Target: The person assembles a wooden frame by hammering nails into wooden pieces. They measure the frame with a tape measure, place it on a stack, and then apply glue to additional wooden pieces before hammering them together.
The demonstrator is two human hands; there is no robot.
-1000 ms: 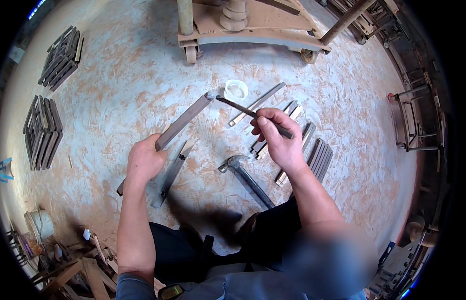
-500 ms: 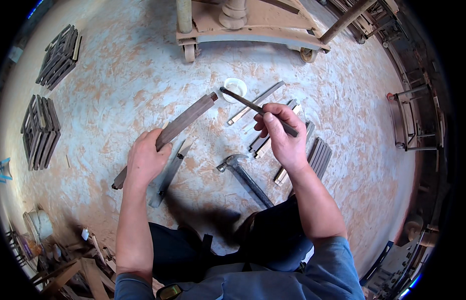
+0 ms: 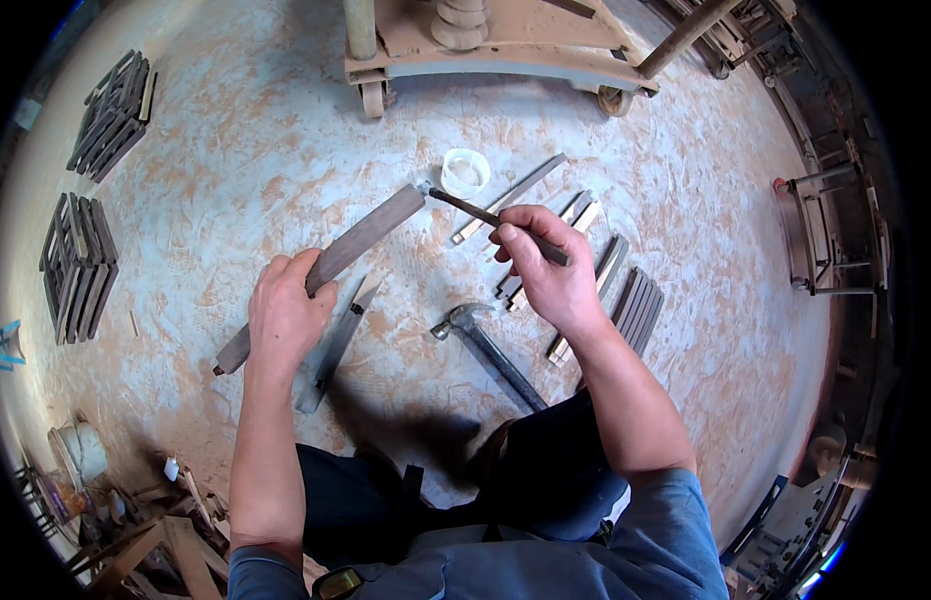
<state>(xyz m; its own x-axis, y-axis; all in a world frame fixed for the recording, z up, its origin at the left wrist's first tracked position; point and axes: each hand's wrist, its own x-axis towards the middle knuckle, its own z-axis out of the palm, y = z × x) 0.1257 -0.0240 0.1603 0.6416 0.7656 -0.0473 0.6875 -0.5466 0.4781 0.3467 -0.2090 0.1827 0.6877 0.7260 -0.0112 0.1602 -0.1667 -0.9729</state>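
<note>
My left hand [image 3: 288,312] is closed round a dark wooden bar [image 3: 371,238], tilted with its far end up to the right. My right hand [image 3: 553,265] pinches a thin dark stick [image 3: 466,207]. Its tip meets the bar's far end, where a small whitish smear shows. Just beyond them stands a white plastic tub [image 3: 449,162] on the floor. A claw hammer [image 3: 501,360] lies between my forearms, its head pointing away. Another dark wooden piece [image 3: 336,350] rests beside my left wrist.
Several wooden bars [image 3: 641,305] and light-edged strips [image 3: 611,262] lie beyond and beside my right hand. A wheeled wooden cart [image 3: 506,62] stands ahead. Stacked slatted frames [image 3: 79,265] are at the left, with scrap wood [image 3: 186,550] at the lower left.
The stick has moved from over the tub leftward and nearer, onto the bar's end. My left hand has turned the bar slightly and shifted it a little left.
</note>
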